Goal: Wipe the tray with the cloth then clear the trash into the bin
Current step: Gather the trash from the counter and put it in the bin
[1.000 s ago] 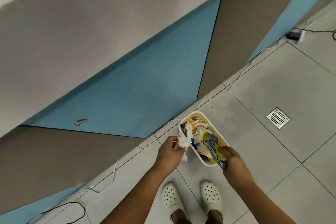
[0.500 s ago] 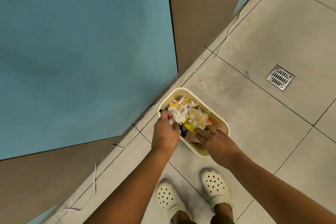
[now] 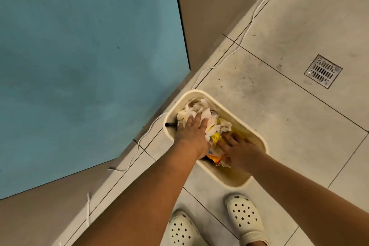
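Note:
A cream plastic bin (image 3: 257, 138) stands on the tiled floor against the wall. It is full of crumpled white paper (image 3: 199, 109) and a yellow wrapper (image 3: 216, 139). My left hand (image 3: 191, 132) lies flat on the white paper, fingers straight, pressing down. My right hand (image 3: 237, 149) presses with spread fingers on the wrapper and scraps at the bin's near side. A black stick (image 3: 170, 124) pokes over the bin's left rim. No tray or cloth is in view.
A blue and brown wall (image 3: 89, 56) rises at the left. A white cable (image 3: 225, 60) runs along its foot. A metal floor drain (image 3: 323, 71) sits at the right. My two white clogs (image 3: 245, 219) stand just before the bin.
Both hands let go of the paper wad and the wrapper and went down flat onto the trash. The view dropped closer to the bin.

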